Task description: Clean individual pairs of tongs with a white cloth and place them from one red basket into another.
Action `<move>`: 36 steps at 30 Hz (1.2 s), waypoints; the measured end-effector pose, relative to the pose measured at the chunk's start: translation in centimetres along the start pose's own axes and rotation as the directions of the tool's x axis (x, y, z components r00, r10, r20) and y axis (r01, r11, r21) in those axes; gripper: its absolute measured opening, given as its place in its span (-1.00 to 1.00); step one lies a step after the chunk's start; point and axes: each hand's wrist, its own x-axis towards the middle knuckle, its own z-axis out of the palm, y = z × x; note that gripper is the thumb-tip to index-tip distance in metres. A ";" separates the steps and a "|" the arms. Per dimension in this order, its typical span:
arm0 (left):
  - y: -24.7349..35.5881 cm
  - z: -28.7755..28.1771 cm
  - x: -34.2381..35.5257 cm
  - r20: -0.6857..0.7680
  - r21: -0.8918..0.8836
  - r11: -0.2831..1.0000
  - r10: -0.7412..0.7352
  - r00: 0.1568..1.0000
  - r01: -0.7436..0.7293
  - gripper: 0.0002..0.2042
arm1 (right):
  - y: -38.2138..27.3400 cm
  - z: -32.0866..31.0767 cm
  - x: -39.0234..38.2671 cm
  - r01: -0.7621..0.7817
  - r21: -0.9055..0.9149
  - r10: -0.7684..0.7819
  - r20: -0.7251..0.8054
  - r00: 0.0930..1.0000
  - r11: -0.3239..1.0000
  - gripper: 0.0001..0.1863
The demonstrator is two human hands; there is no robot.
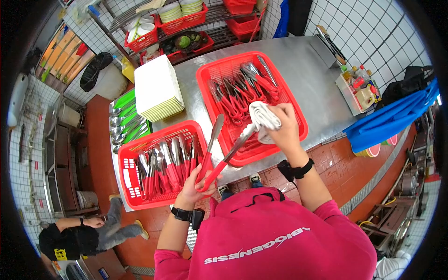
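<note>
My left hand [192, 187] is closed round the red-handled end of a pair of metal tongs [234, 148], whose two arms are spread apart. In my right hand [283, 129] is a folded white cloth [264, 116], touching the tip of one tong arm. Beneath the cloth and tongs lies a large red basket [203, 84] with a heap of red-handled tongs [233, 98] inside. A smaller red basket [130, 201] to the left of it holds more tongs [163, 168], laid side by side with their metal ends pointing away from me.
Both baskets rest on a steel table [298, 56]. White stacked trays [158, 86] and a green tray of metal spoons [122, 100] stand at left. A bottle caddy [351, 95] is at right. Behind, a rack [212, 16] holds red baskets. Another person [70, 235] sits lower left.
</note>
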 end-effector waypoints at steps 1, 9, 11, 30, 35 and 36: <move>-0.1 0.0 -0.2 0.036 -0.016 1.000 -0.005 0.999 0.005 -0.17 | 0.5 -0.3 0.3 0.000 -0.023 -0.001 -0.010 1.000 1.000 -0.45; 0.1 0.1 -0.9 0.015 -0.005 1.000 -0.017 1.000 0.017 -0.15 | 1.2 -1.8 -0.5 -0.074 0.008 0.073 0.029 0.997 0.997 -0.42; 0.1 -0.1 -0.9 0.037 -0.024 0.999 -0.030 0.999 0.031 -0.15 | 1.0 -1.3 -0.7 -0.050 0.052 0.047 0.064 0.997 0.997 -0.42; 5.8 -0.4 -13.0 -0.489 0.634 0.756 0.554 0.674 -0.161 -0.31 | 3.4 -3.1 -3.2 -0.114 -0.130 0.129 0.116 0.985 0.985 -0.40; 7.9 -5.3 -17.5 -0.472 0.879 0.402 0.809 0.351 0.256 -0.54 | 4.5 -3.4 -5.6 -0.120 -0.274 0.164 0.146 0.976 0.954 -0.39; 8.4 -7.6 -18.7 -0.472 0.879 0.402 0.809 0.350 0.257 -0.54 | 4.2 -3.0 -6.1 -0.132 -0.271 0.182 0.169 0.969 0.953 -0.39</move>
